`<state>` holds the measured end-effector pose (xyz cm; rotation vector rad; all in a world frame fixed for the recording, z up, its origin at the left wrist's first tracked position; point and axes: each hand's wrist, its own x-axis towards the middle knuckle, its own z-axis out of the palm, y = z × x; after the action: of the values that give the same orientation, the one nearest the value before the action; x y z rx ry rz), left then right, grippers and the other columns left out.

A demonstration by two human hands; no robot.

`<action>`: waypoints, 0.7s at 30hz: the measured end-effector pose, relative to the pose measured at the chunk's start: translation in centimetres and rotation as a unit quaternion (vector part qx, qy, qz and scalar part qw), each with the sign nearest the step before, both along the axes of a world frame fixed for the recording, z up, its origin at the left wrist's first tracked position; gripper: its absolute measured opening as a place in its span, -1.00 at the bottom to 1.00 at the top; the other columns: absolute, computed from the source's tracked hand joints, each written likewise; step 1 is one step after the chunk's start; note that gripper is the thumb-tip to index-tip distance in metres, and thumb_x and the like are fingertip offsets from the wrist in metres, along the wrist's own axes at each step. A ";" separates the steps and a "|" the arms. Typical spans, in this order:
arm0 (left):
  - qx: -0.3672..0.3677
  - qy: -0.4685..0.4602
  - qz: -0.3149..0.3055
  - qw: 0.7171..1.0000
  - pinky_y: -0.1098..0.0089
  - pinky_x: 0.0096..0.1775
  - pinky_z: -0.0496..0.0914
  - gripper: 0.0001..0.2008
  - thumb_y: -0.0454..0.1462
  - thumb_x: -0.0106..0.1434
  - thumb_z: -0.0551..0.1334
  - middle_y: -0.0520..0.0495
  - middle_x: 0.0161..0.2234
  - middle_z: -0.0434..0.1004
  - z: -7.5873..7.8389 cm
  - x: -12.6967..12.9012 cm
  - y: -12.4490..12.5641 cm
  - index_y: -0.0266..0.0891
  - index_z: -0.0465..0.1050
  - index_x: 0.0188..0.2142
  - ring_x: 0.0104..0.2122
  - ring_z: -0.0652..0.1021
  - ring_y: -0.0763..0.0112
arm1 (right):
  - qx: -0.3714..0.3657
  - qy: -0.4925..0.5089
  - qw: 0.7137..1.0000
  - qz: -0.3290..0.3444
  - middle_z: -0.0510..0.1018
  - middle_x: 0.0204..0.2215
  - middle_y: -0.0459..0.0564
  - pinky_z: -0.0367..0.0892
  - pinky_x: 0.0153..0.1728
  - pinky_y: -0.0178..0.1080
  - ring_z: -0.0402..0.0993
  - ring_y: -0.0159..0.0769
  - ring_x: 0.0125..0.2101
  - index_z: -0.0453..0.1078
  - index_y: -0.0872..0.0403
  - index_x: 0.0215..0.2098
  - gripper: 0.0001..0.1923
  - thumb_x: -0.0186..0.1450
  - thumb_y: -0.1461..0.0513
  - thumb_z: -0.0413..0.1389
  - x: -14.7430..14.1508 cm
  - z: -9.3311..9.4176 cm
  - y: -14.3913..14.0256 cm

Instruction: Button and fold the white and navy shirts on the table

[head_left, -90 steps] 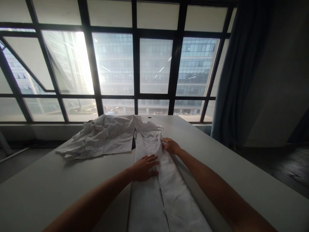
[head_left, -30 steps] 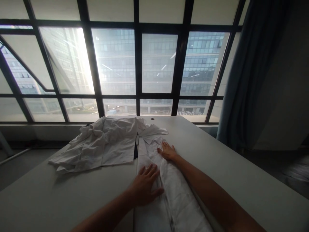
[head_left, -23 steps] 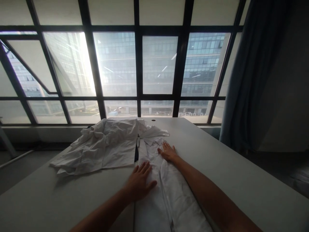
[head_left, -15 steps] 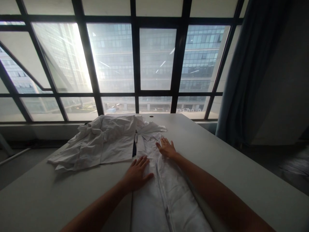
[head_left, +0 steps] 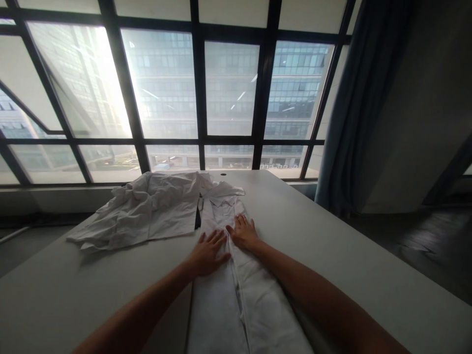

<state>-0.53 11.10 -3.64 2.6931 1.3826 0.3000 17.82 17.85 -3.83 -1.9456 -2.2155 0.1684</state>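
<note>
White trousers (head_left: 216, 305) lie lengthwise on the white table, with the two legs side by side and running towards me. My left hand (head_left: 208, 251) rests flat on the left leg, fingers spread. On the right leg, a little farther off, my right hand (head_left: 243, 232) lies palm down with its fingers apart. The two hands are close together near the gap between the legs. Beyond them, the trousers' upper end meets other white cloth. A crumpled white garment (head_left: 147, 211) spreads over the table to the left of the trousers.
The white table (head_left: 332, 275) stretches to the windows (head_left: 228, 88), with a small dark hole (head_left: 223, 174) near its far edge. A dark strip (head_left: 198, 216) shows between the garments. At the right hangs a blue-grey curtain (head_left: 342, 123).
My right hand has slid nearer to me and to my left hand along the trousers. My left hand stays flat on the left leg. The whole view has shifted slightly.
</note>
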 end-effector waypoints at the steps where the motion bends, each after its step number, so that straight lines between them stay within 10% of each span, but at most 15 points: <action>1: 0.008 -0.005 0.002 1.000 -0.09 0.30 -0.10 -0.35 0.09 0.41 -0.05 -0.16 0.39 -0.07 0.0 -0.2 -0.1 -0.15 0.05 0.36 0.37 -0.01 0.11 | 0.009 0.000 1.000 0.001 -0.23 0.41 0.15 -0.42 0.32 0.09 -0.37 -0.12 0.39 -0.17 0.24 0.43 -0.20 0.44 -0.13 -0.39 0.2 0.2 -0.5; 14: -0.012 0.007 -0.037 0.999 0.09 0.28 0.03 -0.46 0.01 0.43 -0.04 -0.14 0.36 0.08 0.0 -3.2 -4.6 -0.12 0.19 0.30 0.34 0.11 0.19 | -0.065 -0.029 0.996 0.062 -0.11 0.40 0.05 -0.20 0.31 0.07 -0.21 -0.16 0.38 -0.07 0.07 0.42 -0.33 0.46 -0.06 -0.28 4.7 1.2 -7.5; 18: 0.004 -0.018 -0.034 0.999 0.25 -0.01 0.34 -0.57 -0.06 0.44 -0.03 -0.16 -0.03 0.58 2.0 -2.5 -4.0 -0.16 0.56 -0.10 -0.01 0.53 0.18 | 0.013 -0.034 0.995 0.097 0.27 0.26 0.11 0.10 0.19 -0.02 0.19 -0.07 0.22 0.31 0.03 0.23 -0.43 0.40 -0.07 -0.07 4.8 1.9 -8.3; 21: 0.015 -0.020 0.025 0.999 0.35 -0.26 0.37 -0.57 -0.09 0.41 0.03 -0.17 -0.36 0.60 3.9 -0.5 -0.6 -0.26 0.56 -0.37 -0.32 0.57 0.26 | 0.077 -0.023 0.991 0.107 0.40 0.14 0.12 0.19 0.09 -0.08 0.31 -0.08 0.10 0.43 0.02 0.10 -0.51 0.36 -0.06 0.03 5.1 1.9 -8.4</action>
<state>-1.00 10.52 0.22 2.6651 1.4473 0.3788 22.88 9.49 -1.93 -1.6483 -2.3854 -0.0173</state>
